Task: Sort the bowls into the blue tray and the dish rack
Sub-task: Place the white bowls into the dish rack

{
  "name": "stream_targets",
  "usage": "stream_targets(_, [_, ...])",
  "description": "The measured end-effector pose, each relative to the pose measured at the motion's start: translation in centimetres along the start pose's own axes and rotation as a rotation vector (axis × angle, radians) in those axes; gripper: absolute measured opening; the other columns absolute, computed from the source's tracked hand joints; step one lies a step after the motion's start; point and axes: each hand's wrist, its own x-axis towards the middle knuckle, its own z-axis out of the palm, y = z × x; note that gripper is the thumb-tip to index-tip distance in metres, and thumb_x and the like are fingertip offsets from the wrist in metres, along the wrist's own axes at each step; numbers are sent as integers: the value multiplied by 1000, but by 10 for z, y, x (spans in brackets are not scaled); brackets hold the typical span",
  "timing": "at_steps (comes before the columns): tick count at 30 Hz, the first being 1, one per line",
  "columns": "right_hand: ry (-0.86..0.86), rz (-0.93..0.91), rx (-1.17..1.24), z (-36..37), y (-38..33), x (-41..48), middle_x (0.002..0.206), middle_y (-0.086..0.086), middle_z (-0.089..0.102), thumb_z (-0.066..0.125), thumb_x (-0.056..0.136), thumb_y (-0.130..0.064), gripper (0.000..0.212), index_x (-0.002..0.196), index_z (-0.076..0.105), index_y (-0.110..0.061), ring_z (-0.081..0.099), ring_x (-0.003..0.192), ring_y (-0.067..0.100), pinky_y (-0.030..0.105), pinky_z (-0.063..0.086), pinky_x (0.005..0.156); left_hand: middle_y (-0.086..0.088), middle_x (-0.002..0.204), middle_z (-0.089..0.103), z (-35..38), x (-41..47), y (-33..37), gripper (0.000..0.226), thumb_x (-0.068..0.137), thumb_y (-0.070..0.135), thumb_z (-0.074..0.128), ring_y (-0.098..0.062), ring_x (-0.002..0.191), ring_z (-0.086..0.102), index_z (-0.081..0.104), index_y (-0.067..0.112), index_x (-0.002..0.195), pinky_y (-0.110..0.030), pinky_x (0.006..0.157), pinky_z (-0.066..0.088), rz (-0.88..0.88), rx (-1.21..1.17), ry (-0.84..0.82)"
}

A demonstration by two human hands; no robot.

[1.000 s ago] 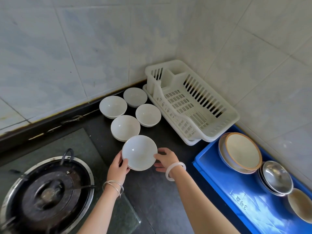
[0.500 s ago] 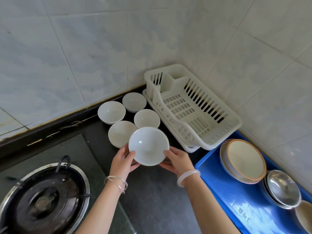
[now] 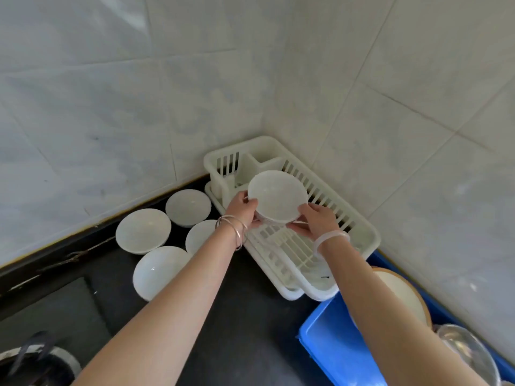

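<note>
Moved: both hands are carrying the white bowl (image 3: 277,196) up and away from the dark counter (image 3: 245,324); it is now hanging over the white dish rack (image 3: 359,232).
Left hand (image 3: 242,208): it is holding the bowl's left edge.
Right hand (image 3: 316,220): it is holding the bowl's right edge.
Bowl: it is tipping a little, its open side facing the camera.
Rack: it is lying right under the bowl, its long side running from the wall corner toward the blue tray (image 3: 334,346).
Waiting bowls: four are sitting on the counter, left of the rack.
</note>
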Motion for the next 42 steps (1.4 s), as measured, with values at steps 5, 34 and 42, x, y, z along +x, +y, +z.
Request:
stream_targets(5, [62,116,2,-2,4,60,93,15,65,52,91,-7,6,87,56,-9,69,79,27,33,59,58,-20,124,50,28,58,-8,40,93,3,35,-23,68,52,42,8,132,-36,62,50,-78,95,38])
stream_targets(34, [102,-118,-169,20,42,129,103,7,59,41,97,-23,21,109,57,-15,62,101,30,41,53,88,-15,130,54,41,129,-28,46,89,-1,32,-32,111,52,48,10,130,-35,87,45,16,239,163])
stream_targets(42, [67,-176,-408,18,39,112,123,8,57,35,99,-30,41,133,47,-11,53,107,27,33,43,92,-11,132,55,43,110,-27,49,86,2,38,-30,121,49,48,14,133,-32,94,40,92,370,180])
